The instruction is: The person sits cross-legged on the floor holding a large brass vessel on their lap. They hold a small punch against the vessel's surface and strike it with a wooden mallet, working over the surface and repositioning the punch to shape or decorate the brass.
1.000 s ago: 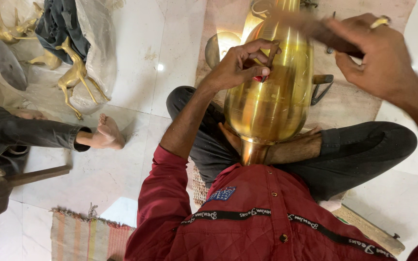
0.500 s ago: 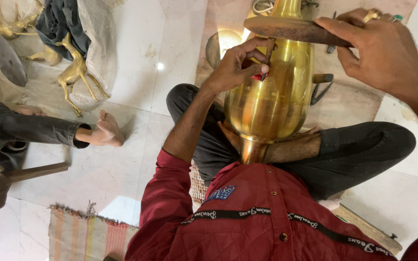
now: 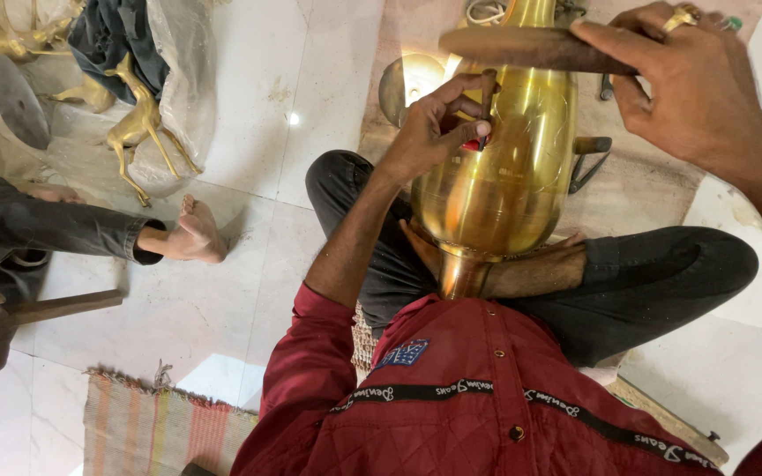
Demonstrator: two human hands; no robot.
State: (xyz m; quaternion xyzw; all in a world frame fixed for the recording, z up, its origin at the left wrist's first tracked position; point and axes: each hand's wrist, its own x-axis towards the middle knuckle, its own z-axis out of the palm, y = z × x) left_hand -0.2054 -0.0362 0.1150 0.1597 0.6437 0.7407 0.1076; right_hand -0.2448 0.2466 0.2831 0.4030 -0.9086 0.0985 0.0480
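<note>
Head view: fingertips of the left hand (image 3: 429, 132) pinch a slim dark metal chisel (image 3: 488, 104) against the polished, bulbous brass vase (image 3: 496, 167) resting in the seated person's lap. Right hand (image 3: 694, 88) fingers wrap a dark wooden mallet (image 3: 526, 48) above the chisel. Brass deer figurines (image 3: 138, 128) and a co-worker's bare foot (image 3: 191, 234) lie well apart.

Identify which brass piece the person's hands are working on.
The big brass vase in the lap: left hand presses a chisel against it. The brass deer lie untouched.
</note>
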